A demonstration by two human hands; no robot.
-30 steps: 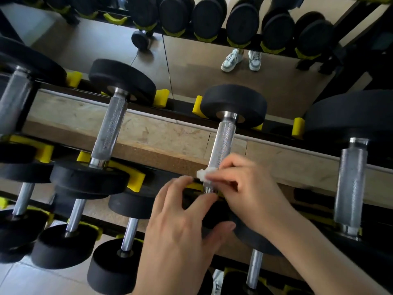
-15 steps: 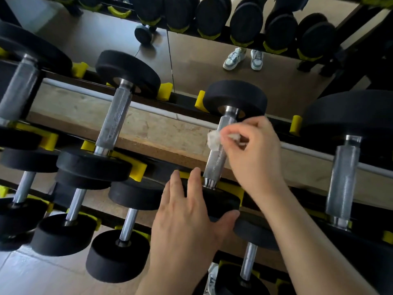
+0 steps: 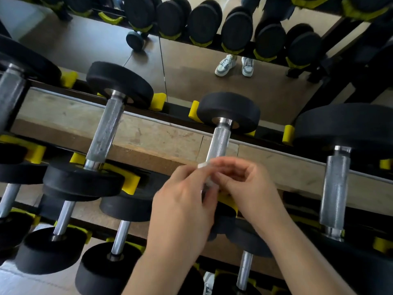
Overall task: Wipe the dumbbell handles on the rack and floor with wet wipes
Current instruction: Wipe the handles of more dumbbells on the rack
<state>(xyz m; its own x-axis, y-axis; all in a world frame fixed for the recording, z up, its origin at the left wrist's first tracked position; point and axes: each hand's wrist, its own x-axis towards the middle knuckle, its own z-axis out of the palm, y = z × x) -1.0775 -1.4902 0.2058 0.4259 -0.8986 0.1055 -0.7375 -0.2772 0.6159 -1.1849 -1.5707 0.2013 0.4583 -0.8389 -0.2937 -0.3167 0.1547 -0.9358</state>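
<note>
A white wipe is held against the lower part of a knurled steel handle, the upper part of which is left bare. The handle belongs to a dumbbell laid across the top tier of a rack, its far black head seated beside a yellow cradle and its near head largely hidden under the hands. The wipe is enclosed by the right hand: its grip is closed, with fingers curled over the cloth and the handle beneath it. The left hand is brought up just beside it from the left, fingers bent and their tips at the edge of the wipe; because of motion blur, it cannot be told whether this grip is closed on the cloth or only touching it. On the same tier, a second dumbbell is set to the left and a third dumbbell to the right, each well apart from the hands, their handles untouched. Smaller dumbbells are seen on the lower tiers below. Behind the rack a mirror is mounted, in which a row of dumbbell heads and a pair of pale shoes are reflected. Pale floor is visible at the bottom left corner.
</note>
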